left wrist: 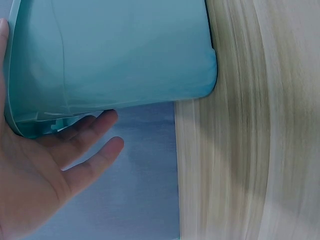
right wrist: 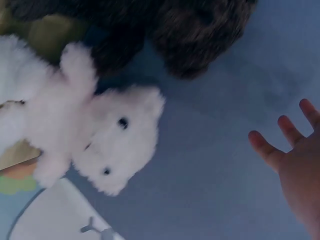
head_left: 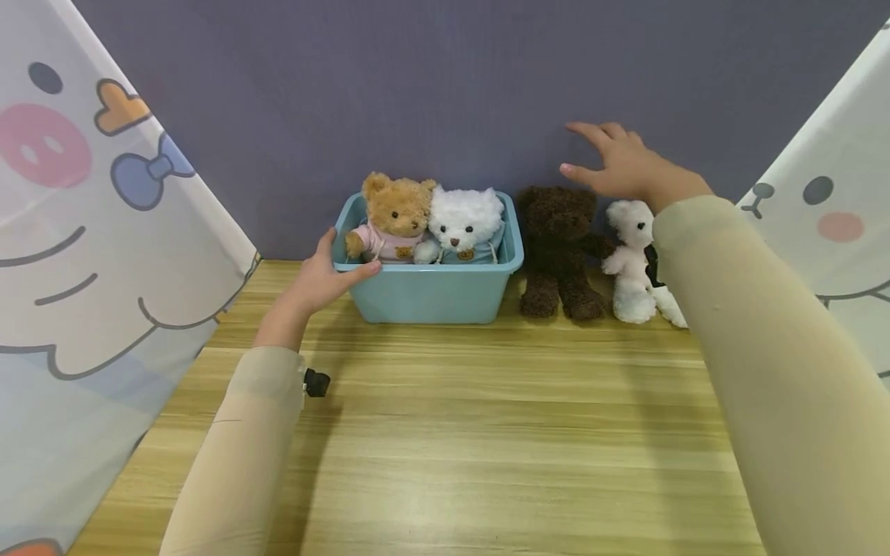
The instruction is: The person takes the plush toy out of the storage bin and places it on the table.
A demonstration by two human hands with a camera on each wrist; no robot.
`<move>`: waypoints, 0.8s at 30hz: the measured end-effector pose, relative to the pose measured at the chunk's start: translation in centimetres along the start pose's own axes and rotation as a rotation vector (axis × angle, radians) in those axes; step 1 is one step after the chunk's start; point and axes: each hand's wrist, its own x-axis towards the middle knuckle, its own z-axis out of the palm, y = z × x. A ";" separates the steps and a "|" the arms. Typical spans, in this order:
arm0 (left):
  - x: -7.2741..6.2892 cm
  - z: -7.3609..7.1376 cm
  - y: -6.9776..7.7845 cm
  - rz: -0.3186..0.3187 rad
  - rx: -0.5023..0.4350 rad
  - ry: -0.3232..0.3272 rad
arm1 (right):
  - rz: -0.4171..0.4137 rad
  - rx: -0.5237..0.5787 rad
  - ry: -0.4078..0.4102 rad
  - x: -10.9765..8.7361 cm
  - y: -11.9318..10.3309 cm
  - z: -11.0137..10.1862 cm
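Note:
A light blue plastic storage bin (head_left: 431, 297) stands against the back wall. In it sit a tan teddy bear (head_left: 398, 210) in a pink top and a white teddy bear (head_left: 464, 220) in a blue top. My left hand (head_left: 316, 274) holds the bin's front left corner, thumb along the front rim and fingers at the left side; the left wrist view shows the hand (left wrist: 45, 170) with fingertips by the outer wall. Raised above a dark brown teddy bear (head_left: 556, 255), my right hand (head_left: 619, 166) has spread fingers and nothing in it.
Right of the brown bear sits a white plush bear (head_left: 633, 262), partly hidden by my right sleeve (head_left: 751, 309). Cartoon-printed cloths (head_left: 69, 255) flank the wooden table (head_left: 501, 432), and a dark grey-blue wall (head_left: 431, 93) rises behind. Near my left cuff is a small black object (head_left: 317, 383).

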 end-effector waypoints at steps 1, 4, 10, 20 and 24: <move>0.0 0.0 0.0 0.002 0.000 0.001 | -0.010 0.001 -0.008 0.3 -0.6 0.1; 0.0 0.1 0.1 0.006 -0.004 0.002 | -0.035 0.007 -0.031 1.1 -2.4 0.4; 0.2 0.2 0.2 0.008 0.007 0.009 | -0.085 0.030 -0.062 2.5 -5.3 1.4; 0.3 0.3 0.3 0.029 0.004 0.020 | -0.113 0.071 -0.108 4.1 -8.6 3.6; 0.1 0.2 0.4 0.029 -0.005 0.022 | -0.133 0.094 -0.140 4.4 -9.4 4.5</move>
